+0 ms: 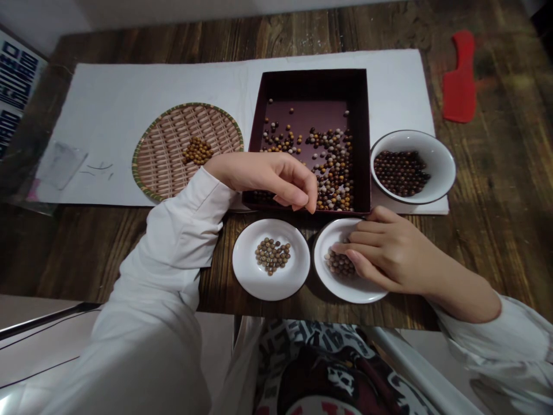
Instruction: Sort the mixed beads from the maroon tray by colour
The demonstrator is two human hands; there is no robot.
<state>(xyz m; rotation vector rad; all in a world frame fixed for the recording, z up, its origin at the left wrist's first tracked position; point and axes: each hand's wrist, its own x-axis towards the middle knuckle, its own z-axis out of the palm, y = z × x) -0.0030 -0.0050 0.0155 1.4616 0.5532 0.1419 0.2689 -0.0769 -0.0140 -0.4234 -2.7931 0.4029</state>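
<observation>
Greyish beads (340,266) lie in the right plate (349,294) under the right hand (384,251), fingers bent; whether they pinch, I can't tell. Mottled brown beads (273,256) dot the left plate (271,290). Beyond, the left hand (272,177) curls, hold unclear, over a box (315,86) of amber, dark, pale beads (334,167).

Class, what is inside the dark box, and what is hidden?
Dark, yellow and pale beads lie inside the dark box, mostly in its near half. The left hand covers part of its near left area, so anything beneath cannot be seen.
</observation>
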